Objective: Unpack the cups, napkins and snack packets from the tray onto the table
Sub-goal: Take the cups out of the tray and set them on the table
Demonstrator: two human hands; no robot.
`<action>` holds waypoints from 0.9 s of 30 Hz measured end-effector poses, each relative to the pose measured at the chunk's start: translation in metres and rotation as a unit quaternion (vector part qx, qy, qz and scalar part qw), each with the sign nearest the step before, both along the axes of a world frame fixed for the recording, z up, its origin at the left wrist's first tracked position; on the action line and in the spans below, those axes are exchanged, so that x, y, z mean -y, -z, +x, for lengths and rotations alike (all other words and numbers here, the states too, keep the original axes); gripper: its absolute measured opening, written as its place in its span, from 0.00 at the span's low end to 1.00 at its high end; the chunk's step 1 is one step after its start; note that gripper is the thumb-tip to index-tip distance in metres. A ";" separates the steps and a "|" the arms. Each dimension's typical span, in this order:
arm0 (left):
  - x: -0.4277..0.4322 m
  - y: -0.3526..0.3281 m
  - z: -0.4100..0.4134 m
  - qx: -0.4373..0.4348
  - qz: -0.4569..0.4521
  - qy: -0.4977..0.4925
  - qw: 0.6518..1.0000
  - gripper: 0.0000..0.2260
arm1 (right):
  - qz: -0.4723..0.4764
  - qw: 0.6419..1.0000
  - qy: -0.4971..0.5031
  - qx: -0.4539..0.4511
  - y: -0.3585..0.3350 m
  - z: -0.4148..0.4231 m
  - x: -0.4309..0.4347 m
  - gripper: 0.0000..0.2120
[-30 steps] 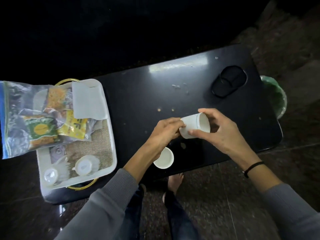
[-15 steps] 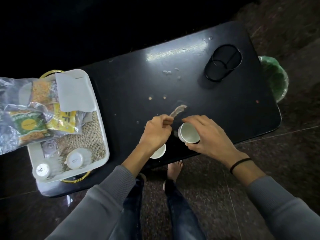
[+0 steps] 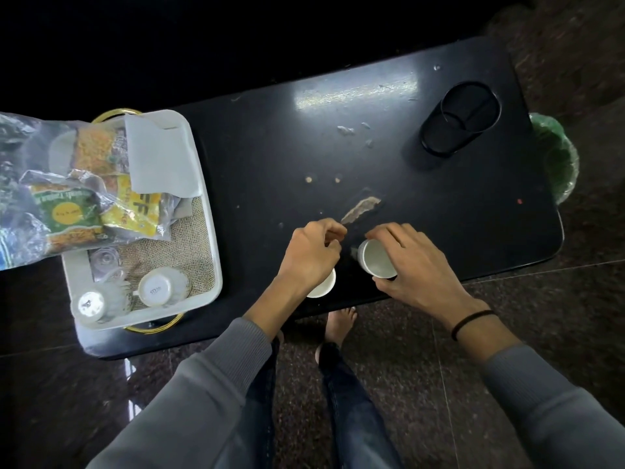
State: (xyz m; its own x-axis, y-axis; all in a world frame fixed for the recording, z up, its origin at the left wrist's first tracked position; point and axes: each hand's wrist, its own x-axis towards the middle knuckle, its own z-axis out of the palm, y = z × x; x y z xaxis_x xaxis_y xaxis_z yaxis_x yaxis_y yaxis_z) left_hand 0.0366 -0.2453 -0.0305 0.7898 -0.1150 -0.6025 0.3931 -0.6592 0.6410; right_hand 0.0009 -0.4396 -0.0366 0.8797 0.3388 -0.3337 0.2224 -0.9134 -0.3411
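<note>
Two white cups on the black table point(image 3: 270, 147), near its front edge.
The right hand point(image 3: 416, 265) grips a small plain cup point(image 3: 375, 260) by its rim, upright, white inside. The left hand point(image 3: 307, 255), fingers curled, hides part of the second cup point(image 3: 323, 287); whether it pinches anything I cannot tell. Snack packets point(image 3: 67, 211) lie on the tray point(image 3: 209, 198).

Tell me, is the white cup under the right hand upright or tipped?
Upright: the cup stands mouth-up on the black table, its empty white inside showing, with the right hand gripping its sides.
</note>
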 end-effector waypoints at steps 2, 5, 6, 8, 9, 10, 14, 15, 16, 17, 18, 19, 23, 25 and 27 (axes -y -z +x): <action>-0.002 -0.003 -0.001 0.006 0.009 -0.012 1.000 0.13 | -0.017 1.000 -0.009 -0.008 -0.002 0.001 -0.001 0.35; -0.005 -0.009 0.000 0.016 0.011 -0.023 1.000 0.13 | -0.010 1.000 -0.002 -0.010 -0.010 0.005 -0.005 0.34; -0.008 -0.012 0.000 0.020 0.008 -0.027 0.999 0.13 | -0.002 1.000 0.002 -0.005 -0.014 0.007 -0.008 0.32; -0.014 -0.018 0.000 0.028 0.002 -0.035 0.999 0.13 | 0.008 1.000 -0.001 0.011 -0.023 0.013 -0.018 0.26; -0.018 -0.021 0.000 0.033 0.000 -0.038 0.999 0.13 | 0.012 1.000 -0.006 0.020 -0.027 0.016 -0.023 0.23; -0.022 -0.024 0.000 0.038 -0.001 -0.040 0.998 0.13 | 0.017 1.000 -0.009 0.025 -0.032 0.019 -0.029 0.21; -0.051 -0.035 -0.001 0.062 0.000 -0.065 0.996 0.13 | 0.052 0.998 -0.025 0.029 -0.044 0.035 -0.068 0.17; -0.058 -0.037 -0.002 0.067 0.003 -0.070 0.995 0.12 | 0.059 0.997 -0.032 0.028 -0.046 0.038 -0.078 0.17; -0.069 -0.039 -0.002 0.073 0.009 -0.079 0.994 0.12 | 0.066 0.997 -0.039 0.027 -0.048 0.042 -0.091 0.16; -0.080 -0.041 -0.004 0.079 0.018 -0.087 0.993 0.12 | 0.074 0.996 -0.047 0.024 -0.049 0.045 -0.105 0.16; -0.092 -0.041 -0.005 0.083 0.028 -0.095 0.992 0.12 | 0.082 0.995 -0.054 0.020 -0.049 0.047 -0.119 0.15; -0.104 -0.042 -0.007 0.086 0.039 -0.102 0.990 0.12 | 0.089 0.994 -0.064 0.016 -0.049 0.050 -0.133 0.14; -0.155 -0.041 -0.020 0.095 0.090 -0.128 0.983 0.12 | 0.112 0.989 -0.092 -0.006 -0.043 0.053 -0.188 0.11; -0.181 -0.038 -0.029 0.104 0.121 -0.126 0.979 0.12 | 0.114 0.987 -0.111 -0.026 -0.037 0.053 -0.212 0.11; -0.205 -0.033 -0.041 0.119 0.142 -0.105 0.977 0.14 | 0.111 0.983 -0.132 -0.057 -0.028 0.052 -0.236 0.12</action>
